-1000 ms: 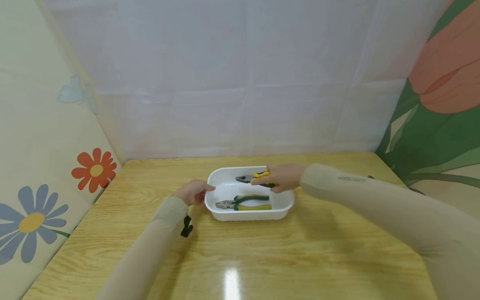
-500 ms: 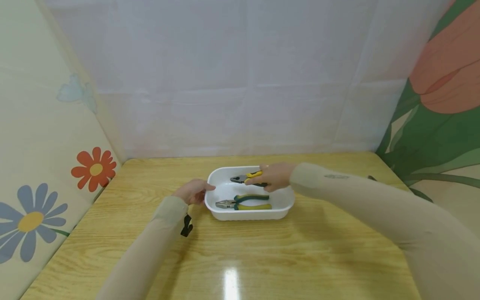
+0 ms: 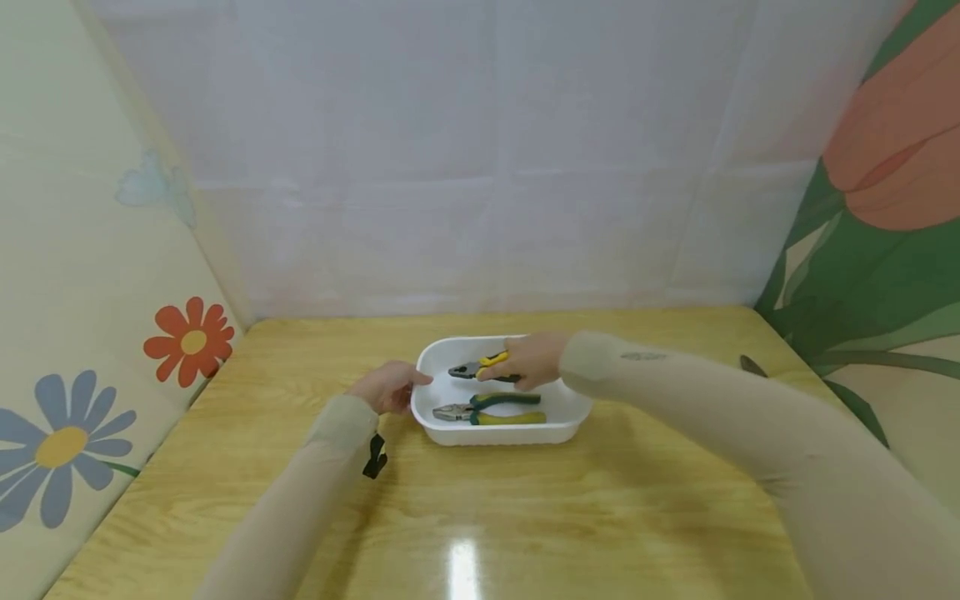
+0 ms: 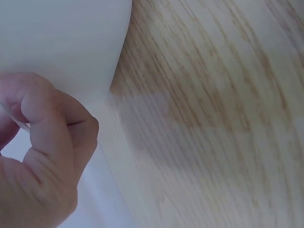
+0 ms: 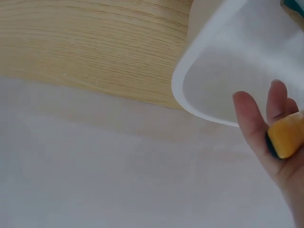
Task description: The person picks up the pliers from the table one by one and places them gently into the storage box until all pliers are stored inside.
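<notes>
A white plastic tray (image 3: 572,413) sits mid-table. Inside it lie green-and-yellow pliers (image 3: 487,408) near the front wall. My right hand (image 3: 525,360) grips the handles of black-and-yellow pliers (image 3: 474,367) and holds them low over the tray's back half, nose pointing left. In the right wrist view the yellow handle (image 5: 286,139) shows between my fingers above the tray rim (image 5: 190,107). My left hand (image 3: 390,385) pinches the tray's left rim; the left wrist view shows its curled fingers (image 4: 42,142) against the white tray wall (image 4: 66,42).
The wooden table (image 3: 480,517) has a glare spot at the front centre. A pale curtain hangs behind, and flowered panels close in the left and right sides. A small dark object (image 3: 752,365) lies near the right edge.
My right hand has carried the black-and-yellow pliers leftward and down, deeper over the tray. My left hand has stayed on the tray's rim.
</notes>
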Motion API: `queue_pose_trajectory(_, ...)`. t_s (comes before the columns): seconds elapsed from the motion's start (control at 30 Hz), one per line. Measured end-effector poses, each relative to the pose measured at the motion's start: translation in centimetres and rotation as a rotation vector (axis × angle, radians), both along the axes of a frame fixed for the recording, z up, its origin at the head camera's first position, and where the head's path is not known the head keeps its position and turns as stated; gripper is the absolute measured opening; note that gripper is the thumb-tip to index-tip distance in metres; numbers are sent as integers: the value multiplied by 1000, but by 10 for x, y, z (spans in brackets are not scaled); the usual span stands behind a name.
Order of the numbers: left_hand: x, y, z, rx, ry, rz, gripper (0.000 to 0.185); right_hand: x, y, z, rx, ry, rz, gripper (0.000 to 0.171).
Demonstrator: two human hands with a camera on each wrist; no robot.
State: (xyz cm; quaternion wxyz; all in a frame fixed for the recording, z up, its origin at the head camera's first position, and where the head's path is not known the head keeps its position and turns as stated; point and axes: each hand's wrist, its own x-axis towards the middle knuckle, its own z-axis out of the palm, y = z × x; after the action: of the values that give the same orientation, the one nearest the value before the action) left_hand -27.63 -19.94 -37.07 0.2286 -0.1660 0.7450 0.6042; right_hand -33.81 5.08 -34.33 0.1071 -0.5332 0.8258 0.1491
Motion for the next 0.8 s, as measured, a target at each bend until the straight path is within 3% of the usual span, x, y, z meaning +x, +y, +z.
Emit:
queue_pose_trajectory(0.3,-1,-1,-3,-1,12,-35,34,-6,-12,-12,21,10,-11,58)
queue_pose_trajectory(0.57,-5,0,1,23,21,-52,34,-7,-12,-7,28,38,-2,56)
queue_pose_trajectory(0.8,-2,-1,0,26,13,-50,35,1,-18,-4,23,-17,-91,57)
